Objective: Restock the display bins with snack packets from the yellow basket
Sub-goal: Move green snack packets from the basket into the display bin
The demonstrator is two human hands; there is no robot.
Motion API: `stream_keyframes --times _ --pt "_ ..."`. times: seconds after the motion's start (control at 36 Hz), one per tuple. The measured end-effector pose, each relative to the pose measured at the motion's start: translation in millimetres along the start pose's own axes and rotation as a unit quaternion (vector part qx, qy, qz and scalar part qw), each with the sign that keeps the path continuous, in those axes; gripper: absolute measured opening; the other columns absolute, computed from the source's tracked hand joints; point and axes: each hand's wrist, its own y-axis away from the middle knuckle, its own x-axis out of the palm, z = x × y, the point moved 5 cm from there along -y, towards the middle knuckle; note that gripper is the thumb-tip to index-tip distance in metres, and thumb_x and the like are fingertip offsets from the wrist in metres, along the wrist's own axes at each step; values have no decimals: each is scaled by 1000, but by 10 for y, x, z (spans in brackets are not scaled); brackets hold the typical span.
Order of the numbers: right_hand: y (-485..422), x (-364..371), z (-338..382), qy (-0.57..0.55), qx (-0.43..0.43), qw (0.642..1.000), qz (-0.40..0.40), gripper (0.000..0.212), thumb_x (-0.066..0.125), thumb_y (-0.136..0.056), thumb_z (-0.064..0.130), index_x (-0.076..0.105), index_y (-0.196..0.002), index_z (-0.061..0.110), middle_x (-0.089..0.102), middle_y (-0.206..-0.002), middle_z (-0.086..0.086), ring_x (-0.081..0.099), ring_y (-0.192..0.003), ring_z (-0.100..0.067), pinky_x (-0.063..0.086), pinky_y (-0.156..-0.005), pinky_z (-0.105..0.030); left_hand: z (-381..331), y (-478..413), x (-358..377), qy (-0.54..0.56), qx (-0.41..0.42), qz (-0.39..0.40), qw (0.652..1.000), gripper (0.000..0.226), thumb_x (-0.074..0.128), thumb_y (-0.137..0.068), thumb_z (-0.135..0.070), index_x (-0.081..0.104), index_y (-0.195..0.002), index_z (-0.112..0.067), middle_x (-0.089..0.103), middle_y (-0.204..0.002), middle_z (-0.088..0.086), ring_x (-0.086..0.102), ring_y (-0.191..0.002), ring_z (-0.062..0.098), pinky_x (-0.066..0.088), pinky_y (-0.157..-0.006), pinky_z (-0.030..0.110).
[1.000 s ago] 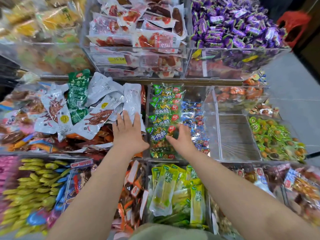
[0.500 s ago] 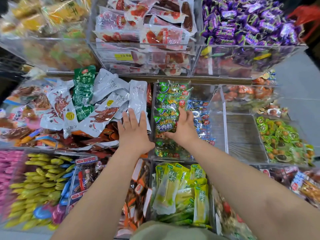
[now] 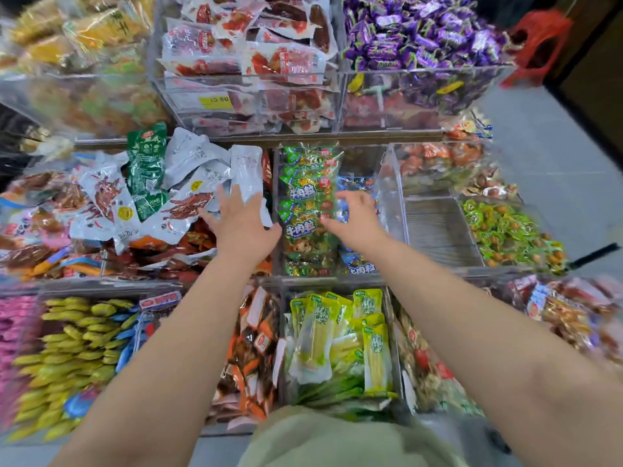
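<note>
My left hand (image 3: 241,224) hovers with fingers spread over the right edge of a heap of white and silver snack packets (image 3: 188,183), its fingertips touching one white packet (image 3: 247,170). My right hand (image 3: 357,219) is over the clear middle bin (image 3: 392,183), fingers loosely bent and holding nothing. Its thumb lies beside a row of green candy packets (image 3: 308,197), and its fingers cover blue packets (image 3: 357,264). The yellow basket is out of view.
Clear bins surround my hands: red sausage packs (image 3: 249,55) and purple candies (image 3: 421,28) on the upper tier, an empty compartment (image 3: 438,230), green-wrapped sweets (image 3: 505,230) at right, yellow-green packets (image 3: 337,338) and yellow candies (image 3: 74,348) below. Grey floor (image 3: 556,146) lies to the right.
My right hand has come off the green packets and shifted right over the blue ones, fingers loosened. My left hand has spread its fingers and stayed near the white packets.
</note>
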Motion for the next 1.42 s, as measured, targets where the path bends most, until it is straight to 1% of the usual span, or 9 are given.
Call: stream_keyframes --times 0.06,0.14,0.31,0.44,0.56,0.67,0.78,1.11,1.42 --pt "152 -87 -109 -58 20 998 -25 34 67 -84 24 56 -116 17 47 -115 -3 47 -106 -19 38 -94 -31 -136 124 -96 86 44 -85 992 45 58 -87 -35 55 -129 -18 49 -140 11 34 -137 30 26 -111 51" --pt "487 -216 -329 -170 56 982 -66 15 62 -85 10 59 -91 24 58 -80 10 55 -74 -9 44 -71 -23 -417 412 -1 254 77 -46 963 21 57 -88 -25 66 -106 -21 66 -95 -5 61 -95 20 47 -87 33" --pt "1443 -325 -1016 -232 157 954 -105 21 60 -86 8 59 -79 28 60 -73 11 54 -59 3 43 -60 -15 -1029 1148 812 333 78 229 911 10 60 -90 -15 61 -87 -25 64 -78 1 58 -67 16 45 -67 26" --pt "2529 -287 -1892 -249 322 909 -91 9 58 -88 12 64 -84 18 56 -67 5 49 -58 -8 38 -54 -20 -1047 1914 1623 310 -67 424 848 11 54 -96 -22 57 -85 -21 62 -79 3 56 -60 11 43 -53 20" --pt "3607 -258 -2546 -281 459 837 -96 30 49 -89 8 44 -61 18 43 -63 -4 42 -62 -19 33 -60 -28 -870 2490 2111 320 -222 462 797 23 47 -98 -17 49 -75 -18 51 -70 3 46 -57 15 33 -55 23" --pt "4719 -264 -3003 -356 568 734 -103 28 48 -90 5 42 -65 16 41 -65 -4 41 -56 -15 26 -54 -23 -829 3008 2387 298 -269 471 785 23 44 -99 -22 53 -79 -15 56 -74 6 52 -60 19 39 -54 25" --pt "5693 -420 -3297 -395 629 659 -120 27 49 -94 11 43 -67 15 43 -66 -5 42 -57 -16 26 -55 -22 -1074 3459 2603 297 -278 499 765 35 34 -97 -9 33 -63 -18 26 -47 -1 24 -31 10 15 -36 17" --pt "7431 -1480 -4116 -441 626 523 -374 24 44 -95 12 50 -72 12 50 -67 -3 46 -54 -10 31 -53 -21 -2970 4318 2949 137 -89 567 807 15 46 -99 -19 52 -110 -11 56 -83 9 52 -71 21 43 -66 30" --pt "7540 -1529 -4415 -511 649 456 -331 10 51 -95 27 51 -89 18 54 -79 -1 54 -66 -12 40 -60 -25 -4281 4510 3428 67 -14 626 777 21 44 -99 -20 51 -117 -11 59 -101 13 56 -77 22 44 -72 32"
